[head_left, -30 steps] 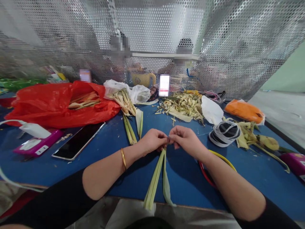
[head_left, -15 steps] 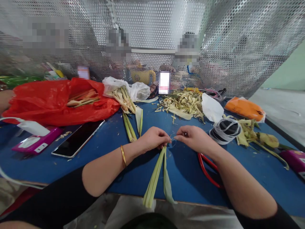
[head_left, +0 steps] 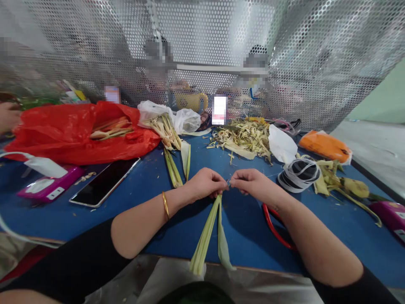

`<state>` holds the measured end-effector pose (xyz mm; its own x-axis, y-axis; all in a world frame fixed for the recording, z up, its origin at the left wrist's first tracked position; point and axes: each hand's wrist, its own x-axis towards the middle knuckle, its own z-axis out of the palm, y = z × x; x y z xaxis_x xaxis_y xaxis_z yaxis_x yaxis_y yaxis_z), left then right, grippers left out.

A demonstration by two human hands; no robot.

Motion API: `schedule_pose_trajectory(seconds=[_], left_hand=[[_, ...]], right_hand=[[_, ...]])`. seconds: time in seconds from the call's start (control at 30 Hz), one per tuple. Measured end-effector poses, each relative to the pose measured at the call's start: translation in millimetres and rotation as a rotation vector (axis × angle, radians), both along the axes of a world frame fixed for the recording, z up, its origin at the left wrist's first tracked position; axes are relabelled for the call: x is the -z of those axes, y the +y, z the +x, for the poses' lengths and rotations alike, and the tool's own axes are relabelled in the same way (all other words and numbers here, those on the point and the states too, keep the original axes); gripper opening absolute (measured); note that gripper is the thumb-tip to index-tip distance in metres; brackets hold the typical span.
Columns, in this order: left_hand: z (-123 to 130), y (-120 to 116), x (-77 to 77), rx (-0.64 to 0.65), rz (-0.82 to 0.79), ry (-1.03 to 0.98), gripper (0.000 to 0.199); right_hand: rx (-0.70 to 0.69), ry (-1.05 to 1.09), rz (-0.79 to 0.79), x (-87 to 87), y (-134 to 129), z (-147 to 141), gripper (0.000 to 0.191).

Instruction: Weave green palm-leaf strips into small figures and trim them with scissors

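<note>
My left hand (head_left: 209, 183) pinches the top of a bundle of pale green leaf strips (head_left: 206, 238), which hangs down over the table's front edge. One strip splits off to the right of the bundle. Thumb and finger of my right hand (head_left: 248, 182) are closed close to the left fingertips, on what looks like a thin thread, very faint between the two hands. Under my right wrist lies a red loop handle (head_left: 274, 228), partly hidden by the forearm. Just beyond that wrist sits a spool of white cord (head_left: 298, 174).
A red plastic bag (head_left: 63, 131) with stalks stands left, a co-worker's hand (head_left: 9, 118) beside it. Nearby lie a phone (head_left: 104, 183) and a purple power strip (head_left: 52, 185). Leaf scraps (head_left: 243, 137) are heaped behind my hands. An orange packet (head_left: 325, 145) lies right; perforated mesh (head_left: 202, 33) rises behind.
My right fingertips have come left, nearly meeting the left ones, and the visible gap with thread has narrowed. The leaf bundle stays in my left hand.
</note>
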<state>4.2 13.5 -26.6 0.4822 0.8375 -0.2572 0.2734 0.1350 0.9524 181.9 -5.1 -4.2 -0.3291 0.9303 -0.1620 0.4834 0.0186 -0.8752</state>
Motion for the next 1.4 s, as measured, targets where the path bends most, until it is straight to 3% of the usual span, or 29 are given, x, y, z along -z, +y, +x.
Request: schedule_pose_trajectory(seconds=[0.17, 0.37, 0.53, 0.67, 0.93, 1.27, 1.4], left_hand=[[-1.1, -0.2, -6.7, 0.048, -0.015, 0.027, 0.014], [-1.9, 0.8, -6.8, 0.120, -0.002, 0.040, 0.014], [-2.5, 0.3, -3.0, 0.070, -0.015, 0.016, 0.023], [-3.6, 1.1, -1.3, 0.054, -0.042, -0.009, 0.023], [-2.9, 1.3, -2.1, -0.014, -0.060, -0.012, 0.018], [-4.0, 3.6, -5.6, -0.109, -0.086, -0.026, 0.017], [-6.3, 4.9, -5.6, -0.077, -0.032, -0.008, 0.016]], right_hand=[[0.146, 0.056, 0.108, 9.6, 1.6, -9.1, 0.023], [0.240, 0.103, 0.034, 11.9, -0.2, -14.3, 0.021], [0.147, 0.192, -0.041, 4.6, 0.8, -9.4, 0.020], [0.007, 0.080, -0.039, 0.6, 1.7, -0.2, 0.028], [0.037, -0.234, 0.118, 11.2, 3.6, 1.5, 0.022], [-0.100, -0.285, 0.382, 2.0, -1.0, -0.6, 0.012], [-0.193, -0.200, 0.263, 0.8, -1.6, 0.6, 0.013]])
